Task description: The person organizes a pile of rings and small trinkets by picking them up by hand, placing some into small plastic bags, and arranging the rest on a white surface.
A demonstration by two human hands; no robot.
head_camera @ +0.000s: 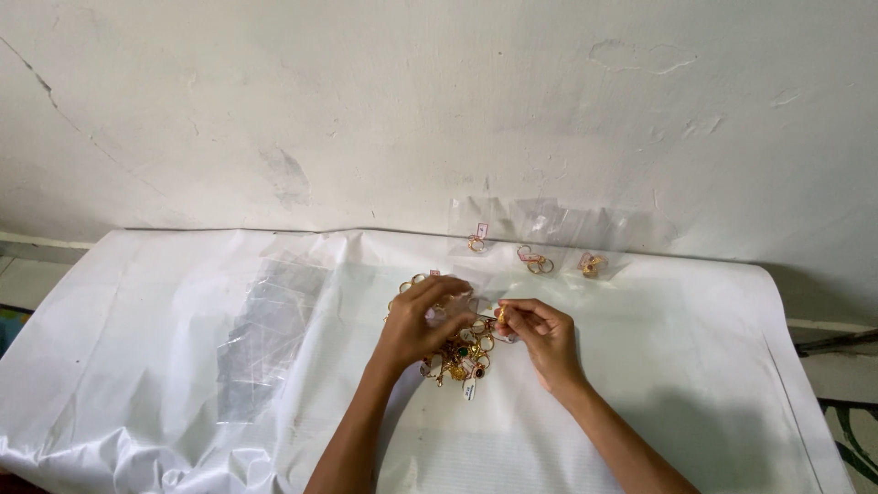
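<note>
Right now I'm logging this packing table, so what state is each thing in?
left hand: curled over the ring pile, pinching a clear bag.
right hand: pinching a gold ring at the fingertips.
pile of gold rings: loose and heaped on the white sheet.
stack of clear bags: flat, unfilled.
three small bags against the wall: each filled with rings, leaning in a row.

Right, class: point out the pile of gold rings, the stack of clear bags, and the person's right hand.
pile of gold rings (464, 357), head view, on rings below the hands
stack of clear bags (270, 329), head view, middle of the stack
right hand (541, 334), head view, back of the hand
</note>
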